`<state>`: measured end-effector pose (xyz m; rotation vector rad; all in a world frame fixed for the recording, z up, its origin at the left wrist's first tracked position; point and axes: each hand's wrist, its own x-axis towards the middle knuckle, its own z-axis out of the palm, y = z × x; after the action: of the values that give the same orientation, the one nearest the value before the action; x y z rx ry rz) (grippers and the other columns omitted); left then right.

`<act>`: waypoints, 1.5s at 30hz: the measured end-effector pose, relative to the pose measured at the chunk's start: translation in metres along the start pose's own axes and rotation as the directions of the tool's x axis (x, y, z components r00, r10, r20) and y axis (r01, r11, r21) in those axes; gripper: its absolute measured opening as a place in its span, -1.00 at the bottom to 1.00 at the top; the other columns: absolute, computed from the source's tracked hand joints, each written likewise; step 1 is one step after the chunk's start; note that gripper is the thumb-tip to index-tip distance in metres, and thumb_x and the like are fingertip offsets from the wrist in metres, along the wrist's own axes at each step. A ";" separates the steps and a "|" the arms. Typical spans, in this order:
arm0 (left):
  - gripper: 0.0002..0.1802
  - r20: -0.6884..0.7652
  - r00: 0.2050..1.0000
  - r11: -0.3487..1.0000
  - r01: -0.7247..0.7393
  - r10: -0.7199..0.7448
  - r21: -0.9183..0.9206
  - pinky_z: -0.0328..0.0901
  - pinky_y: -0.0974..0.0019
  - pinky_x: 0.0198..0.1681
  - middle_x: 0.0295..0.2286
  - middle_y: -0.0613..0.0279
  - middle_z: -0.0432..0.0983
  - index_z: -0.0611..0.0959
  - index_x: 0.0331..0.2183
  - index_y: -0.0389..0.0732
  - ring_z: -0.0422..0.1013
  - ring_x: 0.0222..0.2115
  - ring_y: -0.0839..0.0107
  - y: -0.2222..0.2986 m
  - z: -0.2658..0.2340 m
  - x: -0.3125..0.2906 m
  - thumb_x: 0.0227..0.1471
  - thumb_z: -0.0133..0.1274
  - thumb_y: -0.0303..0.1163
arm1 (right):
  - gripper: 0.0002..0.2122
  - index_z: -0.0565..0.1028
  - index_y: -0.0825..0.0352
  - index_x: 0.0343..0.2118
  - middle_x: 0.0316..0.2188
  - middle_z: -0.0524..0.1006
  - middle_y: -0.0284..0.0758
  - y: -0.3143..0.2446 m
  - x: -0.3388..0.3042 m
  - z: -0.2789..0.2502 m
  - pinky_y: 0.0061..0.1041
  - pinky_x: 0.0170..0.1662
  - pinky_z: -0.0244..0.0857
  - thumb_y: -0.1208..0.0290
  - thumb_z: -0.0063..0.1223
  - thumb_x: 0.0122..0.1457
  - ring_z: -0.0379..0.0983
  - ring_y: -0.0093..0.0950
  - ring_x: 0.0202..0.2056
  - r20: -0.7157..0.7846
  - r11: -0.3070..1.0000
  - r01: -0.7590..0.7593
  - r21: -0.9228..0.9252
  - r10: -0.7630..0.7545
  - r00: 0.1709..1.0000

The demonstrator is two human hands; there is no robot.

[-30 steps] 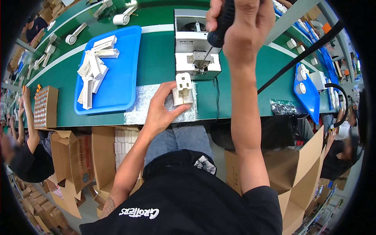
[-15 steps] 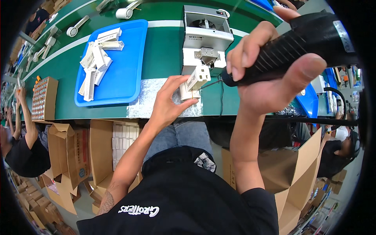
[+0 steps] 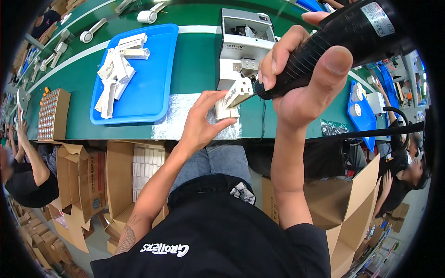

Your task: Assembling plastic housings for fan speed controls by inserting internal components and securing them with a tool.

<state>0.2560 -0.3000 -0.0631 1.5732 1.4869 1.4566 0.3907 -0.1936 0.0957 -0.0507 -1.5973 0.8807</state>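
Note:
My left hand (image 3: 197, 123) pinches a white plastic fan part (image 3: 238, 95) between thumb and fingers near the table's front edge. It has a squarish upright piece with holes in its end and a rounded base. My right hand (image 3: 301, 90) is wrapped round a thick black electric screwdriver (image 3: 357, 37), its thumb sticking up. The screwdriver's nose points left and down at the fan part; the bit reaches the part's holed end, but its tip is hidden. Just behind stands a grey and white screw feeder (image 3: 246, 48) with a metal bracket on its front.
A blue tray (image 3: 139, 109) with several white printed pieces lies to the left. Beyond it is a box of small cylindrical parts (image 3: 54, 113). Open cartons (image 3: 123, 176) stand below the table edge. Another blue tray (image 3: 366, 123) is at right. Co-workers sit on both sides.
My right hand has brought the screwdriver left, and its nose is now close against the fan part. My left hand keeps its hold almost in place. The co-worker at right has shifted.

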 end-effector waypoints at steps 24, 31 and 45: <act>-0.38 -0.002 1.000 1.000 0.003 -0.003 0.005 0.36 0.24 0.18 -0.03 0.07 0.53 0.61 0.06 -0.35 0.51 0.01 0.26 -0.008 0.000 0.000 -0.06 0.47 -0.47 | -0.55 0.32 0.42 0.13 -0.65 0.41 -0.39 0.010 0.041 -0.009 -0.66 -0.68 0.20 0.06 -0.01 0.52 0.33 -0.63 -0.73 -0.354 1.000 0.031 0.006 -0.027 0.935; -0.37 -0.006 1.000 0.999 -0.001 0.001 -0.042 0.36 0.22 0.19 -0.03 0.08 0.53 0.61 0.06 -0.34 0.51 0.02 0.27 -0.011 0.001 0.001 -0.06 0.47 -0.47 | -0.62 0.34 0.43 0.11 -0.61 0.45 -0.35 0.020 0.036 -0.005 -0.65 -0.66 0.20 0.18 0.04 0.51 0.34 -0.62 -0.70 -0.272 0.996 -0.072 0.044 0.081 0.959; -0.29 -0.015 1.000 1.000 -0.014 0.014 -0.019 0.37 0.21 0.19 0.03 0.02 0.53 0.58 0.11 -0.35 0.52 0.06 0.20 -0.005 -0.001 0.001 -0.08 0.49 -0.49 | -0.64 0.35 0.47 -0.16 -0.55 0.49 -0.20 -0.009 0.007 -0.001 -0.55 -0.61 0.35 0.17 -0.05 0.54 0.44 -0.51 -0.66 -0.117 0.933 0.053 0.356 -0.011 0.993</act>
<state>0.2535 -0.2984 -0.0668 1.5674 1.4686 1.4889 0.3941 -0.1959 0.1062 0.1809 -1.3077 1.1124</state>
